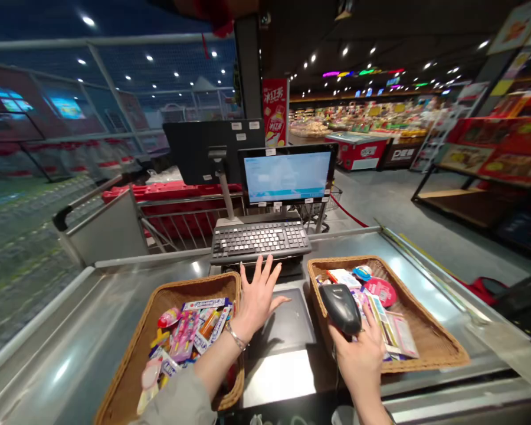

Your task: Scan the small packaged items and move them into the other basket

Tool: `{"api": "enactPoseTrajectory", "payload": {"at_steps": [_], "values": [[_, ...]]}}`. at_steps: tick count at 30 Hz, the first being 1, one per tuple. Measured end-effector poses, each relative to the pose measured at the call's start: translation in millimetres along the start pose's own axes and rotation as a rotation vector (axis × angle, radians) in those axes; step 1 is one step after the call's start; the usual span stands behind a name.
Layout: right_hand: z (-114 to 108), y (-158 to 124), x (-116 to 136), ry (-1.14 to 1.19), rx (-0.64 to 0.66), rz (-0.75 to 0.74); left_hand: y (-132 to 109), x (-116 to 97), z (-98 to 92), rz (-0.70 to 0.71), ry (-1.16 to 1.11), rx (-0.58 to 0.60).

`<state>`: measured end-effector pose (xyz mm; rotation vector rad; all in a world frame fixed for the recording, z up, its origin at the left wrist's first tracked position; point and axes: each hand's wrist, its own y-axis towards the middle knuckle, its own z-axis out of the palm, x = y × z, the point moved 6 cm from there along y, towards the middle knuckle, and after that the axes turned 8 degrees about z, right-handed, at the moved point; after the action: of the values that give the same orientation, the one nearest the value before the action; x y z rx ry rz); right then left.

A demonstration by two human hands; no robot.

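Observation:
My left hand is open with fingers spread, hovering just in front of the black keyboard and above the dark scanner plate. A bracelet sits on that wrist. My right hand is closed round the handle of a black handheld barcode scanner, held over the left edge of the right wicker basket. That basket holds several packets and small sweets. The left wicker basket holds several colourful snack packets and lollipops under my left forearm.
A lit cashier screen stands behind the keyboard, with a dark monitor back to its left. The steel checkout counter runs left and right. Red shopping baskets and a metal rail lie beyond. Shop shelves stand right.

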<state>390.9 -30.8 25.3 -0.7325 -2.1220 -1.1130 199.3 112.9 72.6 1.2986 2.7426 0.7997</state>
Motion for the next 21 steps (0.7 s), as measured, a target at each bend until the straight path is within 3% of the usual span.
{"api": "enactPoseTrajectory", "payload": {"at_steps": [6,15,21], "values": [[29.8,-15.2,27.2,0.038,0.174,-0.073,-46.1,31.0,-1.4,-0.120,0.018,0.038],[62.2,-36.8,63.2,0.110,0.245,-0.235,-107.7,73.8,-7.5,-0.317,0.058,0.122],[75.5,-49.9,73.2,0.145,0.334,-0.188,-140.4,95.0,-2.2,-0.406,0.060,0.167]]}}
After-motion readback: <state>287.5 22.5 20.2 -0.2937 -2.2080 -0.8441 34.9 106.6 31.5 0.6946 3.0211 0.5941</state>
